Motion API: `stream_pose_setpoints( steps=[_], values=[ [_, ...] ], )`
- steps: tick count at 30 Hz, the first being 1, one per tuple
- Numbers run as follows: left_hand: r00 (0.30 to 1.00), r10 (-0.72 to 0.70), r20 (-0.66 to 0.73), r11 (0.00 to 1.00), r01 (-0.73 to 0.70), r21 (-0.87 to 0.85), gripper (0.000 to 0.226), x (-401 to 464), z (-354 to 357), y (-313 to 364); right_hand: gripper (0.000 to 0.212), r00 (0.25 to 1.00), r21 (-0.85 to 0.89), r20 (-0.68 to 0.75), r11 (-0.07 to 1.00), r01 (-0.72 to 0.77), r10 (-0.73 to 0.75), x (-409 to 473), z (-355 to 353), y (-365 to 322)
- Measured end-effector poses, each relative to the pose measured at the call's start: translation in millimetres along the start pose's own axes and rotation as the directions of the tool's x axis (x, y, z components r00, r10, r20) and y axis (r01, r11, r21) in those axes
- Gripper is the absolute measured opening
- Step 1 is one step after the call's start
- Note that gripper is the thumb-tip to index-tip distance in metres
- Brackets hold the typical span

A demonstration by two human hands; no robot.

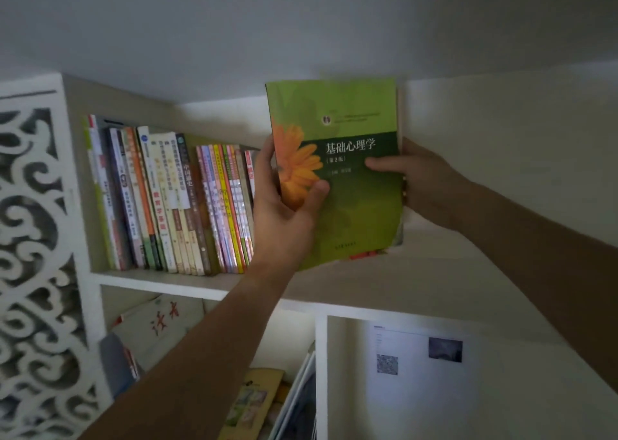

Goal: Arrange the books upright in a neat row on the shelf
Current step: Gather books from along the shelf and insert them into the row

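Left hand (284,205): you grip the green book's (341,185) left edge, thumb across its cover.
Right hand (418,178): you clasp its right edge.
Green book: upright, frame centre, above the shelf (167,280).
Row of books (167,202): standing at left, behind.

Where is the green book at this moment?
The green book is at centre, held upright by the left hand and right hand, right of the book row.
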State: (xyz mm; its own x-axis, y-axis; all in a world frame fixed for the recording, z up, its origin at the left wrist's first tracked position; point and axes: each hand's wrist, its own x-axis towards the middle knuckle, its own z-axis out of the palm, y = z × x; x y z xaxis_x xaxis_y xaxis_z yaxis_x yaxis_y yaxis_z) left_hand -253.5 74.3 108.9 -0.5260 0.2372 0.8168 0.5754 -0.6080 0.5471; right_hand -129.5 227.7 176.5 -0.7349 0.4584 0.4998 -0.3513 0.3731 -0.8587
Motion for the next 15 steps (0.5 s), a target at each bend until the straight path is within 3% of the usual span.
stream_pose_setpoints(
  steps=[5,8,10,15],
  values=[
    [0.988,0.079,0.132,0.989,-0.094,0.111,0.088,-15,-10,-24,0.063,0.985,0.238,-0.163,0.971,-0.012,0.052,12,18,38],
    [0.98,0.108,0.169,0.977,-0.136,0.163,0.098,-12,-9,-28,0.077,0.971,0.292,-0.227,0.956,0.001,0.068,15,20,44],
    [0.973,0.086,0.212,0.985,-0.115,0.127,0.096,-13,-11,-27,0.072,0.96,0.291,-0.264,0.957,-0.018,0.098,14,22,47],
    [0.967,-0.022,0.254,0.999,0.028,-0.018,0.062,-23,-22,-21,0.048,0.929,0.372,-0.337,0.928,-0.018,0.153,15,39,73]
  ],
)
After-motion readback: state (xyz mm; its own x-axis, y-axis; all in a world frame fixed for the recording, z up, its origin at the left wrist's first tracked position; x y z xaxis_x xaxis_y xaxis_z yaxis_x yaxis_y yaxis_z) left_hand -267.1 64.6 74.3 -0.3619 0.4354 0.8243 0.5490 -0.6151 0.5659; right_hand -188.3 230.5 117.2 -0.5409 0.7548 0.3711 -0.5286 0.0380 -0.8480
